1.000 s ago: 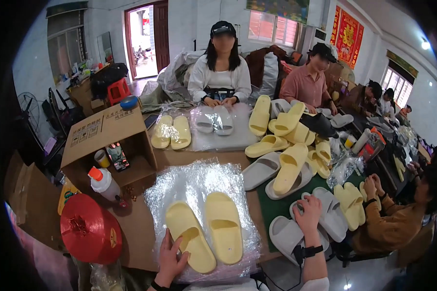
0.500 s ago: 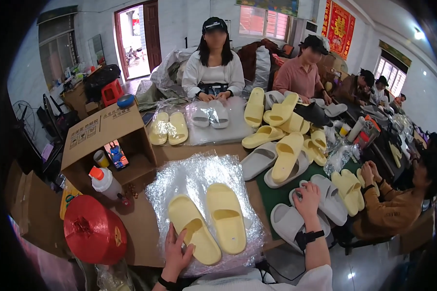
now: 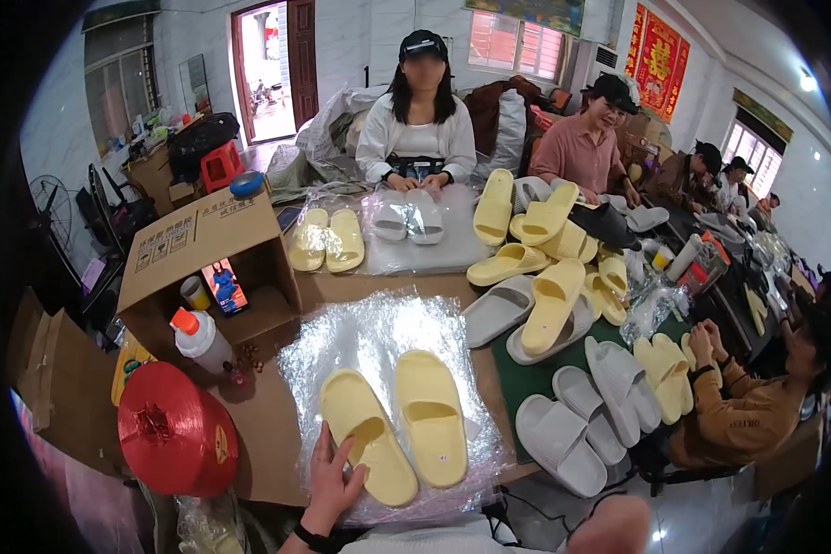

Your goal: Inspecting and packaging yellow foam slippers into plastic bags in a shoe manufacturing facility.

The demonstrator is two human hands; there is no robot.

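A pair of yellow slippers lies on a sheet of clear plastic wrap (image 3: 319,337) in front of me. The fingers of my left hand (image 3: 335,480) are spread at the left edge of the left yellow slipper (image 3: 365,434), touching it near the heel. Beside it lies the right yellow slipper (image 3: 431,420), with a small sticker on its heel. My right hand (image 3: 614,528) is a blur at the lower edge, below the grey slippers (image 3: 563,443); its fingers cannot be made out.
Left stand an open cardboard box (image 3: 208,231) with a phone (image 3: 224,286), a white bottle (image 3: 201,340) and a red twine roll (image 3: 175,434). A pile of yellow and grey slippers (image 3: 549,300) fills the right. Co-workers sit opposite and at right.
My right hand has left the grey slippers and moved down toward the lower edge. My left hand stays at the yellow slipper. The co-worker in pink has raised their head.
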